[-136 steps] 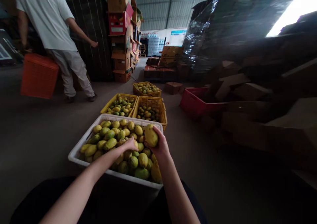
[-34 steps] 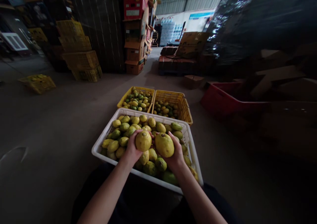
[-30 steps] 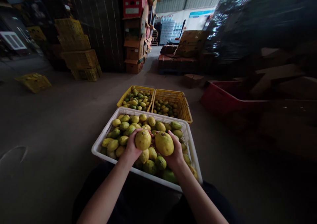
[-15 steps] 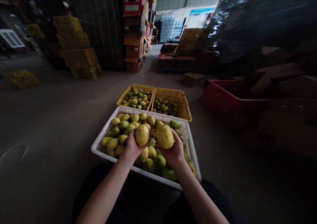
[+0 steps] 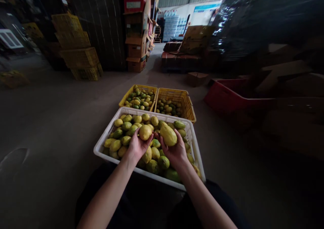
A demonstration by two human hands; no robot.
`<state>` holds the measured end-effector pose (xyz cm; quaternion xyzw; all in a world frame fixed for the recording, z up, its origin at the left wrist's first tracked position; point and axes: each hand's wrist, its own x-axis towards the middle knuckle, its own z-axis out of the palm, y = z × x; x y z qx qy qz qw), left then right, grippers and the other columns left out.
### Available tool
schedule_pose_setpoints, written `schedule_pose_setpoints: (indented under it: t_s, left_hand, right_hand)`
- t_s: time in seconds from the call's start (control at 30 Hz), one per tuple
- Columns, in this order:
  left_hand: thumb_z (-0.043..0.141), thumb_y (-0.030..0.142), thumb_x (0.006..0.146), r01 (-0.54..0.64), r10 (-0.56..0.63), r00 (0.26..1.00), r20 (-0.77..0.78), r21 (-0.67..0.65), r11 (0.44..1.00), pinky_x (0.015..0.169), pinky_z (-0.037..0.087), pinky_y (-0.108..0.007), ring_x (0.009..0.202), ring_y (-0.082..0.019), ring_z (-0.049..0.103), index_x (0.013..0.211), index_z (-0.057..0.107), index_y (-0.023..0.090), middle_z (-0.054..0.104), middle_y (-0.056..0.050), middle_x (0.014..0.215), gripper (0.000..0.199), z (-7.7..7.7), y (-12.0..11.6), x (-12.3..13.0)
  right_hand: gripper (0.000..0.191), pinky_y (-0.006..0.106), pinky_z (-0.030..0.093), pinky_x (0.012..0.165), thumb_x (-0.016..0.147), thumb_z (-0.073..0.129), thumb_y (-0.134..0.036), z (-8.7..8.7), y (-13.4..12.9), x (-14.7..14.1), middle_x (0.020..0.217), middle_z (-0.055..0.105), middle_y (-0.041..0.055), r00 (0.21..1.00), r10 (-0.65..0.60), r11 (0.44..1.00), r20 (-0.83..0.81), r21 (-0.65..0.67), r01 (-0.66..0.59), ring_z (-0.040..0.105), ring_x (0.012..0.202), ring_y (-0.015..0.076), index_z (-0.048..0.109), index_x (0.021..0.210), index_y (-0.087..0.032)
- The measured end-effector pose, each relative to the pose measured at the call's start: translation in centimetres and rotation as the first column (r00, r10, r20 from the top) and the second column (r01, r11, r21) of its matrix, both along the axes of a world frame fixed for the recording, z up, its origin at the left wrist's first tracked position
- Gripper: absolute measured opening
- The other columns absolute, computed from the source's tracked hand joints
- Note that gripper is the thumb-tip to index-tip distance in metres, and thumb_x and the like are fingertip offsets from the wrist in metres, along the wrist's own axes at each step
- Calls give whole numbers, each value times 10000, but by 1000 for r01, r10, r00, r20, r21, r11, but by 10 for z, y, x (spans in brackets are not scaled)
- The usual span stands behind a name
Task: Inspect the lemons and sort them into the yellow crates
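My left hand [image 5: 138, 146] is wrapped round a yellow papaya [image 5: 145, 132], its rounded end turned toward me. In my right hand [image 5: 176, 150] lies a larger, elongated yellow-green papaya [image 5: 168, 135], tilted with its narrower end up and to the left. Both fruits are held side by side, a small gap between them, above a white plastic crate [image 5: 107, 156]. Green and yellow papayas [image 5: 126, 126] fill that crate, several of them hidden under my hands and wrists.
Behind the white crate stand two yellow crates, a fuller left one [image 5: 122, 102] and a right one [image 5: 188, 109] with a lower layer of fruit. A red bin [image 5: 225, 95] is at the right. Stacked yellow crates [image 5: 79, 57] and cardboard boxes [image 5: 135, 50] rise farther back.
Both papayas have turned in my hands: the left one now shows its rounded end, the right one lies more lengthwise and tilted. My hands stay over the white crate.
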<state>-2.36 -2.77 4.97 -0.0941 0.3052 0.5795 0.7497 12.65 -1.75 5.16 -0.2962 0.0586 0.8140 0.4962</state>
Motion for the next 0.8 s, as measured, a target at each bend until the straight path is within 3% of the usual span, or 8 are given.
schedule_pose_setpoints:
  t_s: [0.23,0.37,0.43,0.5,0.57,0.6,0.67,0.8]
  left_hand:
    - [341,388,1007,26,-21,992,-126,43,999,575,568,-210,728,-156,670,1082,583,94,636,-110,895,388,0,0,3]
    - [495,296,961,-5,65,921,-385,155,988,647,571,-237,821,-155,669,1137,507,193,627,-91,1050,204,-2,-2,8]
    - [643,251,869,1,180,786,-591,293,956,782,574,-297,966,-181,660,1175,459,248,596,-79,1181,357,-5,-5,10]
    - [770,235,749,46,323,579,-749,426,904,919,529,-324,1108,-206,613,1165,459,265,564,-69,1256,520,-9,-7,10]
    - [826,247,672,105,416,413,-810,496,862,967,491,-304,1156,-214,583,1130,485,249,559,-72,1267,571,-12,-8,9]
    - [834,257,658,126,437,373,-819,511,850,958,491,-296,1145,-214,586,1121,491,243,556,-74,1269,577,-13,-8,8]
    - [832,284,656,157,429,362,-828,508,847,906,512,-294,1076,-206,615,1127,490,238,556,-78,1267,584,-13,-8,6]
    - [850,291,624,170,392,390,-833,483,859,880,529,-301,1033,-203,634,1131,506,231,570,-71,1264,615,-11,-9,4]
  right_hand:
    - [162,284,630,567,918,536,-317,-3,3,-3,700,725,25,990,-95,995,106,-33,99,721,656,191,622,991,-201]
    - [184,333,629,620,788,686,-271,-14,2,-6,733,698,-19,950,-124,989,286,114,95,688,657,178,579,929,-220]
    - [367,304,601,606,662,800,-283,-18,-1,-7,785,671,-30,826,-197,962,528,265,60,669,704,178,539,916,-237]
    - [562,278,569,639,516,886,-255,-20,-5,-8,871,636,-35,572,-390,884,722,468,12,647,770,174,503,927,-250]
    - [677,280,544,698,441,909,-215,-20,-8,-7,979,609,-23,348,-576,768,740,635,-78,628,824,170,487,969,-256]
    - [696,288,537,717,442,907,-212,-19,-9,-6,1026,599,-10,300,-627,720,719,682,-129,623,840,172,487,995,-256]
    - [684,296,531,705,482,899,-232,-16,-10,-4,1056,594,4,292,-650,681,702,708,-186,621,838,176,488,1028,-262]
    - [609,274,534,658,509,907,-261,-8,-10,1,997,600,-5,368,-600,717,711,681,-148,618,809,169,527,985,-268]
